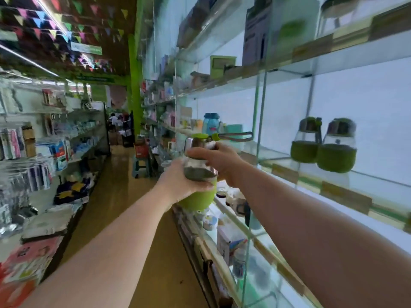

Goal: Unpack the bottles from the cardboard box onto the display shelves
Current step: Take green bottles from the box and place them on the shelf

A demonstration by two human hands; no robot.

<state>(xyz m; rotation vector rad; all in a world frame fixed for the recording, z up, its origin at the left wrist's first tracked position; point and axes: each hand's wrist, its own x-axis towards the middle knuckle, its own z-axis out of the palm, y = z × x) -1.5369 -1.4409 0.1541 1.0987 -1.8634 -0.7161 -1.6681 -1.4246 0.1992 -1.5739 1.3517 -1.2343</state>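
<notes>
Hands [178,183] around bottle [199,174] (mid-aisle)

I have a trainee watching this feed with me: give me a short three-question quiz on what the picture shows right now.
1. True or false: the bottle in hand already stands on the glass shelf.
2. How many matching green-sleeved bottles already stand on that shelf?
A) none B) two C) four
3. Fill in: the left hand grips the bottle's body, while the right hand holds it near the ____.

Key
1. False: both hands hold it in the air, out in front of the shelving.
2. B: two shelved bottles stand side by side.
3. Lid, the green top with the carry loop.
</notes>
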